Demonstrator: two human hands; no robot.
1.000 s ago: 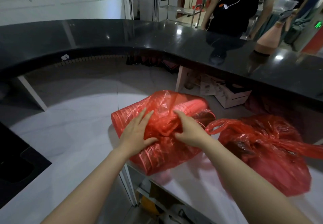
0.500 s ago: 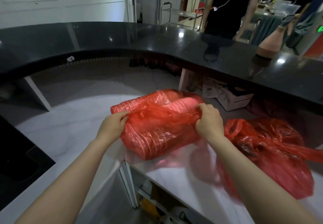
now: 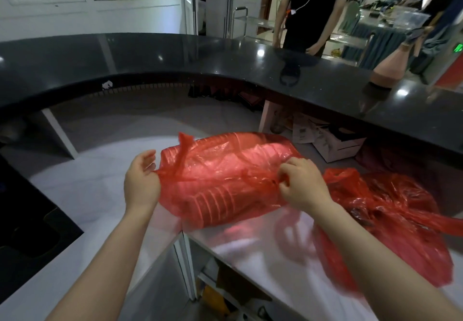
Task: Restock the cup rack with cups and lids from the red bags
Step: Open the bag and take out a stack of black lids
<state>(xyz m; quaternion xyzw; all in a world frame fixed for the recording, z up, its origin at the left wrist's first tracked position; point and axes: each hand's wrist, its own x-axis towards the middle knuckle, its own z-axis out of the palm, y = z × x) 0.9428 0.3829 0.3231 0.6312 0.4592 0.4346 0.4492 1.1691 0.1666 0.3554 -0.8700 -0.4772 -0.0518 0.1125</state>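
Note:
A red plastic bag [image 3: 225, 177] lies on its side on the white counter [image 3: 95, 190], and stacked ribbed cups show through its thin film. My left hand [image 3: 141, 182] pinches the bag's handle at its left end, fingers partly spread. My right hand [image 3: 300, 184] grips the bag's plastic at its right end, fingers curled into the film. The bag's mouth is stretched between both hands. A second red bag [image 3: 390, 218] lies crumpled to the right, its contents dark and unclear. No cup rack is in view.
A curved black bar top [image 3: 175, 62] rings the counter at the far side. A person in black [image 3: 310, 9] stands beyond it. Cardboard boxes [image 3: 335, 142] sit under the bar. Open shelves [image 3: 225, 290] lie below the counter edge, and a dark recess [image 3: 27, 225] lies at left.
Both hands went from resting on top of the bag to gripping its ends and have pulled apart, stretching the plastic. The view has tilted up slightly.

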